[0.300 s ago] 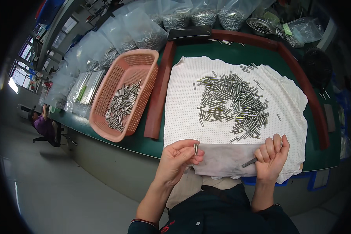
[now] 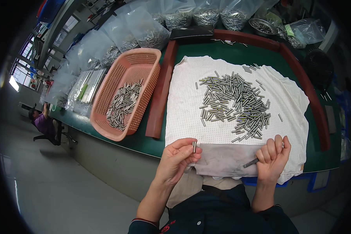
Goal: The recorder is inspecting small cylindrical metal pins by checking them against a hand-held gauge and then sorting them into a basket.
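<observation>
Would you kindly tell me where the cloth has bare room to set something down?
The cloth is bare along its left strip, between the red rail and the pin pile, and near its right edge. The middle is crowded with pins; the front edge has both hands.

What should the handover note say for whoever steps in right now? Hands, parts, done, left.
Left hand: pinches one small metal pin upright between thumb and fingers, at the near edge of the white cloth.
Right hand: closed on a thin metal tool that points left.
Parts: loose pile of pins in the middle of the cloth; pink basket to the left, partly filled with pins.
Done: some pins are in the basket.
Left: the pile on the cloth, plus the pin in hand.
</observation>
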`<state>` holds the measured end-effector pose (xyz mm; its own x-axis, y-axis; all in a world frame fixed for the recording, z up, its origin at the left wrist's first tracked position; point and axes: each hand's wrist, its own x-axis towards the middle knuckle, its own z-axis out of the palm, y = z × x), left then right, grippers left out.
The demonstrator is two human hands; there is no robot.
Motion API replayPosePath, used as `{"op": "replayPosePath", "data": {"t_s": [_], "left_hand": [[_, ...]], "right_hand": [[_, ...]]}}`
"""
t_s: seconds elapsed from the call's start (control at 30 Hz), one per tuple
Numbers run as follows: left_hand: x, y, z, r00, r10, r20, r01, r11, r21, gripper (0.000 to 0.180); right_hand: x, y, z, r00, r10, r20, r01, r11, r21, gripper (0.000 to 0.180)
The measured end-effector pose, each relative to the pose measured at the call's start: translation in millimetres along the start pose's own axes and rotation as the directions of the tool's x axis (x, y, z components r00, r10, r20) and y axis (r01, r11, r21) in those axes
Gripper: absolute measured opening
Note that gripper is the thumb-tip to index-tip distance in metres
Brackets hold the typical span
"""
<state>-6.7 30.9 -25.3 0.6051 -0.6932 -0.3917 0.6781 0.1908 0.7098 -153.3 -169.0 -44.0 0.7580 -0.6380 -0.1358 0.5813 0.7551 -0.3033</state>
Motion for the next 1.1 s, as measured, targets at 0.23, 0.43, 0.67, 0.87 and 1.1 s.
{"op": "replayPosePath", "data": {"t_s": [0.23,0.43,0.67,0.87,1.1], "left_hand": [[-21,68,-7,0.237,0.932,0.273,-0.337,-0.184,0.923,0.018],[-18,114,-22,0.137,0.911,0.389,-0.018,-0.39,0.92,0.016],[37,56,20,0.511,0.601,0.615,-0.449,-0.423,0.787,0.016],[83,39,16,0.642,0.393,0.658,-0.525,-0.4,0.751,0.013],[93,41,21,0.669,0.265,0.694,-0.532,-0.482,0.697,0.009]], "right_hand": [[0,-1,-2,1.0,0.012,-0.009,-0.012,1.0,-0.004,0.039],[-1,0,-2,1.0,0.021,0.022,-0.02,1.0,-0.01,0.039],[-1,-2,-5,1.0,-0.003,0.004,0.003,1.0,-0.024,0.039],[-1,0,-2,1.0,0.016,0.014,-0.016,1.0,-0.001,0.039],[-2,-1,-4,1.0,0.022,0.009,-0.022,1.0,-0.014,0.039]]}}
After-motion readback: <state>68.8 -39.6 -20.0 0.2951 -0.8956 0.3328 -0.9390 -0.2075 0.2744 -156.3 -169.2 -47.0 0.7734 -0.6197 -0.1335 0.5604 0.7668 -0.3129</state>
